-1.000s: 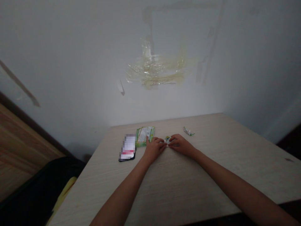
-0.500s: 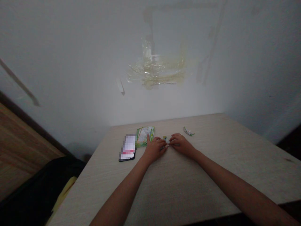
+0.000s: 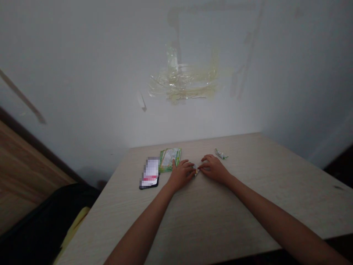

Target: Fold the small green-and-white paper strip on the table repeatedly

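Observation:
My left hand rests low over the table, its fingertips closed on the left side of a small, pale piece with coloured marks. From the other side, my right hand pinches the same piece with thumb and fingers. The piece lies flat or nearly so at the tabletop; its exact kind is too small to make out. Just beyond my left hand is a green printed packet, with my left thumb over its lower right edge. A crumpled, white-and-green strip of wrapper lies behind my right hand.
A dark-edged phone, its screen blurred out, lies left of the packet on the pale wooden table. The table's back edge meets a grey wall with tape remnants. Dark and yellow cloth is beside the table's left edge.
The small piece has shifted or turned between my fingertips: the yellow-and-blue patch that stood up behind them no longer shows there. My hands have barely moved.

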The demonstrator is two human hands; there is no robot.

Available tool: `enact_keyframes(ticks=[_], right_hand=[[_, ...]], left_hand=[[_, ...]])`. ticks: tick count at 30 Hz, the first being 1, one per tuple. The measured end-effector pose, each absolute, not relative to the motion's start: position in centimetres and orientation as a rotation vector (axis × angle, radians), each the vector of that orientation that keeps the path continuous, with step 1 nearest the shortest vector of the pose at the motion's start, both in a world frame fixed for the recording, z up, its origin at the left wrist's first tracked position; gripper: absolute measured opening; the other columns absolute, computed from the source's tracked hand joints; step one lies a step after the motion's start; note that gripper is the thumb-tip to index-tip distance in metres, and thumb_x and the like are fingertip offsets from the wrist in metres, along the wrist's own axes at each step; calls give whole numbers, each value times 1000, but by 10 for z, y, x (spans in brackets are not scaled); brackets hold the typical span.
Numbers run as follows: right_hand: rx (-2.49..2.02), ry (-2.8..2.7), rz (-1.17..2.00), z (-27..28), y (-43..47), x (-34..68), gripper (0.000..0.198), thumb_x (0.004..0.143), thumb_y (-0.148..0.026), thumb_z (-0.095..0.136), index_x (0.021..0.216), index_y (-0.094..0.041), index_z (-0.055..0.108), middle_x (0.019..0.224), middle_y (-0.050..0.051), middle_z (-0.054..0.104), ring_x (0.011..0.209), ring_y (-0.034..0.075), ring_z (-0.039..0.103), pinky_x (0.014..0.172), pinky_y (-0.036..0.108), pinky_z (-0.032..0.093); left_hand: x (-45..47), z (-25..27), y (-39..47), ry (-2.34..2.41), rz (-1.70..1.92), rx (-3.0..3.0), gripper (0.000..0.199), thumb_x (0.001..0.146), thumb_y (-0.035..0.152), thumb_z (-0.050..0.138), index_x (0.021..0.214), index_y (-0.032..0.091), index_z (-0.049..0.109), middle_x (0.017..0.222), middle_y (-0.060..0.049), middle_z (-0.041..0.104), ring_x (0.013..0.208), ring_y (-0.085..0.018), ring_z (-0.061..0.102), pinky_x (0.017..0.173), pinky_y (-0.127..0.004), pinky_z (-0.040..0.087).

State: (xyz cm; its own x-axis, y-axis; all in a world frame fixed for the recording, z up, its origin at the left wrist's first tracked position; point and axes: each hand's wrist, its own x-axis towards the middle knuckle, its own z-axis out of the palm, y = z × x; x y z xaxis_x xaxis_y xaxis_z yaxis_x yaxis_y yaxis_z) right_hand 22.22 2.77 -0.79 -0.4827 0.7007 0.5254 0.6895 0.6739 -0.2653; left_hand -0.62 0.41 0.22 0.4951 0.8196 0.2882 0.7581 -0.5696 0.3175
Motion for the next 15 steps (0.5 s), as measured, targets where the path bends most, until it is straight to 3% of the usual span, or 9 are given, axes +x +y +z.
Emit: enact_keyframes(ticks=[6, 15], right_hand=[[-1000, -2260, 34, -15, 32, 223, 17, 83, -19, 68, 96, -26, 78, 105, 10, 65, 106, 25, 57, 94, 43, 46], [-863, -2239, 104, -9, 29, 220, 12, 87, -23, 66, 94, -22, 77, 99, 9, 69, 98, 22, 60, 90, 39, 48]], left_hand=[[-5, 2, 3, 1405, 617, 2672, 24, 96, 38, 51, 111, 37, 69, 124, 2, 69, 124, -23, 51, 112, -71, -12], [3, 2, -1, 1536, 645, 2722, 27, 97, 38, 48, 114, 39, 69, 109, 0, 69, 113, -25, 53, 112, -75, -7]])
